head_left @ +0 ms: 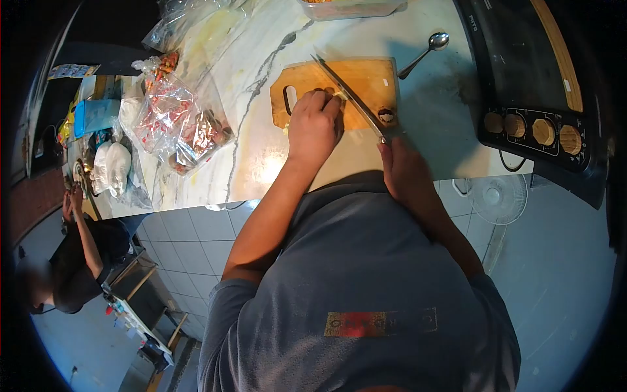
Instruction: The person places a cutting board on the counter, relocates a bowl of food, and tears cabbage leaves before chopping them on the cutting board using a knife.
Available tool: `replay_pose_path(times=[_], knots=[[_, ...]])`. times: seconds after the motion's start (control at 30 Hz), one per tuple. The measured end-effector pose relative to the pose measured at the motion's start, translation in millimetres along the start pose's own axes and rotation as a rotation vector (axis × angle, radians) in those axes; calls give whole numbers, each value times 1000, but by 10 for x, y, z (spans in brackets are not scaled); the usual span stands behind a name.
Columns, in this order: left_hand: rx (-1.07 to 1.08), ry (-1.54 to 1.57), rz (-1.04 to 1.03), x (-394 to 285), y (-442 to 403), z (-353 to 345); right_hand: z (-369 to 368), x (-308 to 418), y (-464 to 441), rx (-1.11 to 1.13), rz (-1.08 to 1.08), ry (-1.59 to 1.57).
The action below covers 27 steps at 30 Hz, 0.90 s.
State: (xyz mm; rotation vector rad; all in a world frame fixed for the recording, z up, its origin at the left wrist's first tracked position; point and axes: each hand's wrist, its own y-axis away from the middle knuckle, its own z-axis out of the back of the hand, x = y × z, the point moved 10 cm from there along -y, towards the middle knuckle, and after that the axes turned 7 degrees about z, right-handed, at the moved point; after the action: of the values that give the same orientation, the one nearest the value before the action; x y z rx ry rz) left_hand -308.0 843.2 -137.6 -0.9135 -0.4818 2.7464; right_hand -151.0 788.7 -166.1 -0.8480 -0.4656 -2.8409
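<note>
Closed grip of the right hand [405, 168] holds the knife [353, 97].

The light-brown wooden cutting board [367, 73] lies flat near the counter's [261, 157] near edge, its slotted handle hole at the left. The long, narrow metal knife [356, 99] slants across it, beside small pale food [341, 95], mostly hidden.

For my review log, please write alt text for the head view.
A person's right hand holds a knife over a wooden board on a table; the left hand is at the board beside the blade. A spoon lies to the right, plastic bags to the left.
</note>
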Motion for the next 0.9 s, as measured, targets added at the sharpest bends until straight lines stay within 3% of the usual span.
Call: replay_pose_path(times=[0.37, 0.9], knots=[[25, 54, 31, 45, -31, -27, -116, -71, -12, 115, -114, 26], [-62, 80, 39, 86, 27, -31, -206, -85, -134, 39, -110, 183]])
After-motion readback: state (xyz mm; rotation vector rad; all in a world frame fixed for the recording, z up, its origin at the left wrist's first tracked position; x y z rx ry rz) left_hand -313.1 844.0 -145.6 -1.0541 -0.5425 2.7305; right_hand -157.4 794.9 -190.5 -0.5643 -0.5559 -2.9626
